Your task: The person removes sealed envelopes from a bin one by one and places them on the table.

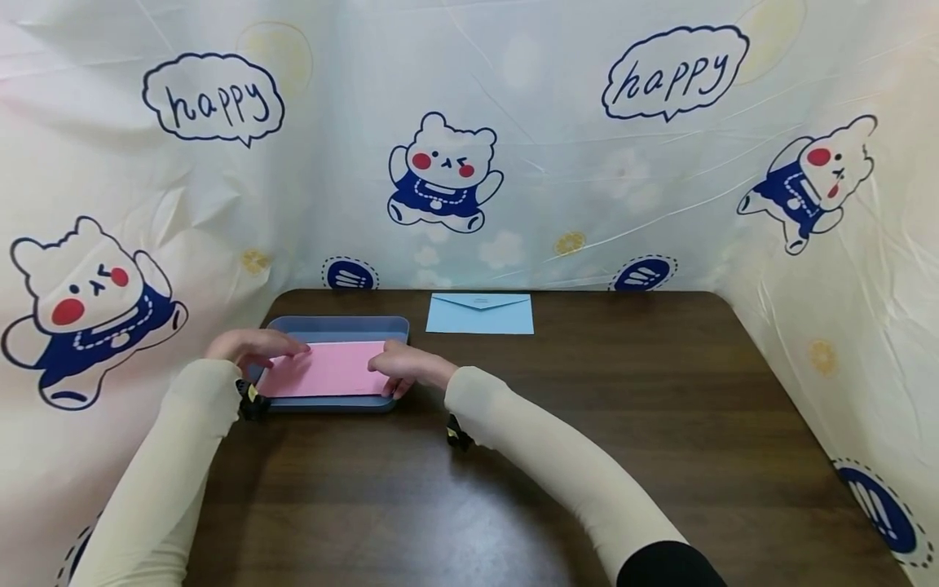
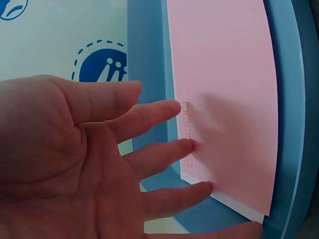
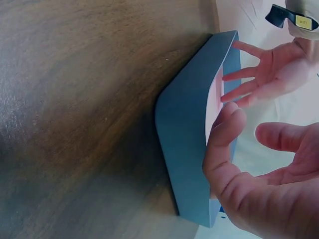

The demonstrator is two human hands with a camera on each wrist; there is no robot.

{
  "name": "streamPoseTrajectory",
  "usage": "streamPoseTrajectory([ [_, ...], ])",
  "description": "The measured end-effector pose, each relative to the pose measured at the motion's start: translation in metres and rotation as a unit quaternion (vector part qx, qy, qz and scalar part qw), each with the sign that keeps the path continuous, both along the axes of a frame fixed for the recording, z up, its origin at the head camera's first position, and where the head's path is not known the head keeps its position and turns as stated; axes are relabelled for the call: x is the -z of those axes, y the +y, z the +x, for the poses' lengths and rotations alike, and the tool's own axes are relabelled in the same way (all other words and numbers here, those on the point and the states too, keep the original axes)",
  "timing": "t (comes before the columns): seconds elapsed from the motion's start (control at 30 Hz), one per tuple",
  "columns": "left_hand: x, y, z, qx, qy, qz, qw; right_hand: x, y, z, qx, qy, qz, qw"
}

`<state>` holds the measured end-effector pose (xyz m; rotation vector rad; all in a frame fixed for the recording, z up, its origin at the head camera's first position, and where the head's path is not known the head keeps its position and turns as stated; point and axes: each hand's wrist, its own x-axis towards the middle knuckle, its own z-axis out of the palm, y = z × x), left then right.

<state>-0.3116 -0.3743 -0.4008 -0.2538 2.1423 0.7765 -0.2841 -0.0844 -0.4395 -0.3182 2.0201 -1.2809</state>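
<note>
A pink envelope [image 1: 333,371] with a row of small printed boxes lies in a shallow blue tray [image 1: 345,324] at the left of the table. A white edge shows beneath it in the left wrist view. My left hand [image 1: 257,346] is at its left end, fingers [image 2: 164,149] spread and nearly straight, some fingertips touching the envelope. At the right end is my right hand [image 1: 412,365], its fingers bent over the tray's edge. In the right wrist view that thumb [image 3: 279,137] stands apart from the fingers; their contact with the envelope is partly hidden.
A light blue envelope [image 1: 480,318] lies flap up at the table's back edge, right of the tray. The brown wooden table [image 1: 587,391] extends to the right and front. A printed cloth [image 1: 557,163] with cartoon bears hangs behind and at both sides.
</note>
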Motion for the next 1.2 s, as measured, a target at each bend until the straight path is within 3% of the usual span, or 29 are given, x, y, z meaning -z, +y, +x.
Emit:
streamPoseTrajectory([
  [0.37,0.000,0.000,0.002,0.058,-0.006,-0.030,0.9978,0.001,-0.003,-0.003,-0.009,-0.007,0.008,0.9999],
  [0.57,-0.002,-0.005,0.000,0.008,-0.019,0.011,0.9997,0.001,0.000,-0.008,-0.020,-0.024,0.002,0.9995],
  [0.73,0.005,-0.007,-0.001,-0.026,-0.013,0.058,0.9979,0.002,0.004,-0.014,-0.013,-0.061,-0.003,0.9981],
  [0.83,0.006,-0.006,-0.001,-0.048,-0.011,0.062,0.9969,0.002,0.004,-0.016,-0.011,-0.068,-0.008,0.9976],
  [1.03,0.007,-0.004,-0.001,-0.061,-0.002,0.053,0.9967,0.002,0.003,-0.009,0.015,-0.058,-0.015,0.9981],
  [1.2,0.008,-0.002,-0.001,-0.056,-0.001,0.055,0.9969,-0.001,0.001,-0.007,0.045,-0.049,-0.012,0.9977],
])
